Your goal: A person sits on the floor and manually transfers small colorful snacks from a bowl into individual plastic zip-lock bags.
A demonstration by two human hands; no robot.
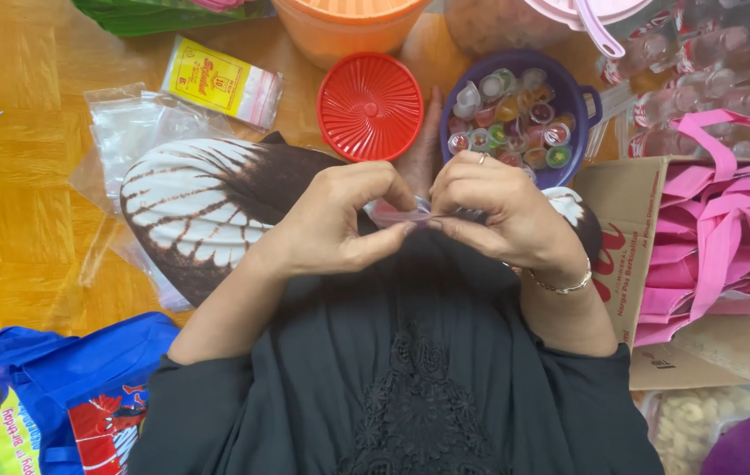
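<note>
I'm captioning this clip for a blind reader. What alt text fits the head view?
Seen from above, a person's left hand and right hand pinch a small clear plastic bag between them over their lap. Beyond sit a purple bowl of colourful jelly cups and a red lid on a wooden floor.

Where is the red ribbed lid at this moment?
In the head view the red ribbed lid lies on the wooden floor, top centre, just left of the purple bowl of jelly cups, below the orange container and just beyond the left hand.
</note>
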